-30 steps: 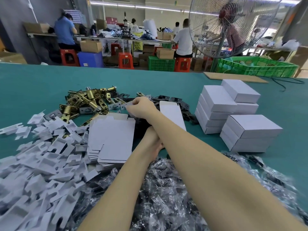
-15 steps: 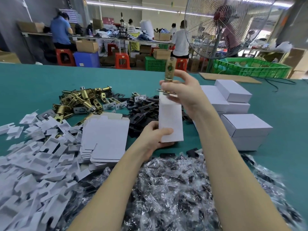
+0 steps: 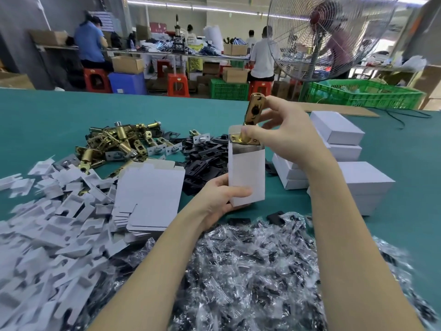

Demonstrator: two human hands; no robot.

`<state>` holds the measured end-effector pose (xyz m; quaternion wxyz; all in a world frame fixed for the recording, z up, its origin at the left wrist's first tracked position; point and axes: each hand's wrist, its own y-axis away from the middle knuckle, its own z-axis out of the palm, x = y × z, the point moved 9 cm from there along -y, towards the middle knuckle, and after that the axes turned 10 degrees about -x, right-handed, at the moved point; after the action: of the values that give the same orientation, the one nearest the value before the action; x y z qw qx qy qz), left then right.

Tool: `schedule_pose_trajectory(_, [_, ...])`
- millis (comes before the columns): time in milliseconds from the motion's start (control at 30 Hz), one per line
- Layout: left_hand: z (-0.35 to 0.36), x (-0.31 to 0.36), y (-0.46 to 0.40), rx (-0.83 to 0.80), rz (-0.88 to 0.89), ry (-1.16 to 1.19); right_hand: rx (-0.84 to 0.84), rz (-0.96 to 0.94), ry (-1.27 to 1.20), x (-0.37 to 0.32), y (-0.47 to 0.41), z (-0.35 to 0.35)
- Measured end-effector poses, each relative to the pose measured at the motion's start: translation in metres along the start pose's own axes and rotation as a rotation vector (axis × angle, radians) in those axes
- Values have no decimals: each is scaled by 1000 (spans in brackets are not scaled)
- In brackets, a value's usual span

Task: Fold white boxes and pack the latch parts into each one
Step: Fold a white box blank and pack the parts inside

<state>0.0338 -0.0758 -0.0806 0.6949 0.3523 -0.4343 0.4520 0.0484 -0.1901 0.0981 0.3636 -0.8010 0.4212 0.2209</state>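
My left hand (image 3: 220,199) grips the lower end of an upright white box (image 3: 247,173) whose top is open. My right hand (image 3: 284,137) pinches a brass latch part (image 3: 253,115) right above that opening, with the part's lower plate at the box mouth. A heap of brass latches (image 3: 114,142) lies on the green table to the left. Beside it sit black strike plates (image 3: 205,156). A stack of flat unfolded white boxes (image 3: 148,192) lies left of my left hand.
Folded white boxes (image 3: 338,132) are stacked at the right. White cardboard inserts (image 3: 43,230) are piled at the left, and clear bags of black parts (image 3: 250,278) at the front. A standing fan (image 3: 317,37), green crates and seated workers are beyond the table (image 3: 47,111).
My right hand left the latch heap with a brass part, lifted it and brought it down to the box mouth. My left hand raised the white box upright.
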Motion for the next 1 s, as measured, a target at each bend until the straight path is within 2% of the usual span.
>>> schedule_pose_trajectory(267, [3, 2, 2, -13, 2, -9, 9, -36, 72, -7, 4, -13])
schedule_pose_trajectory(500, [-3, 6, 4, 85, 72, -68, -243, 79, 222, -6, 3, 18])
schedule_pose_trajectory(833, [-2, 9, 4, 58, 108, -82, -414, 151, 310, -2, 7, 39])
schedule_pose_trajectory(1000, [-3, 11, 4, 69, 142, -90, -438, 159, 339, -2, 7, 44])
